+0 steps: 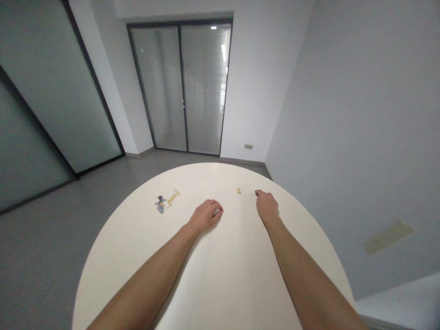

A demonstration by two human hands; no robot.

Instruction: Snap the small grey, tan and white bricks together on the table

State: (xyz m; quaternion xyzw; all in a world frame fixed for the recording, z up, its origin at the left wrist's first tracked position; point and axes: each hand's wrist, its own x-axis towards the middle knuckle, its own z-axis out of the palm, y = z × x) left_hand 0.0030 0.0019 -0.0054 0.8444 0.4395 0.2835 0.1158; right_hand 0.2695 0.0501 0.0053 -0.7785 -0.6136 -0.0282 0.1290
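My left hand [207,214] rests on the round white table [220,275] with its fingers curled around a small grey piece [216,212]. My right hand [266,205] lies further right, fingers drawn together and its fingertips touching tiny pale pieces [252,193] on the tabletop. A small tan brick [238,190] sits just left of those pieces. At the far left of the table lies a little cluster of grey, blue and tan bricks [166,201].
The table's far edge [206,166] faces a grey floor and a glass sliding door [182,87]. A white wall [360,114] runs close along the right side. Glass partitions stand at the left.
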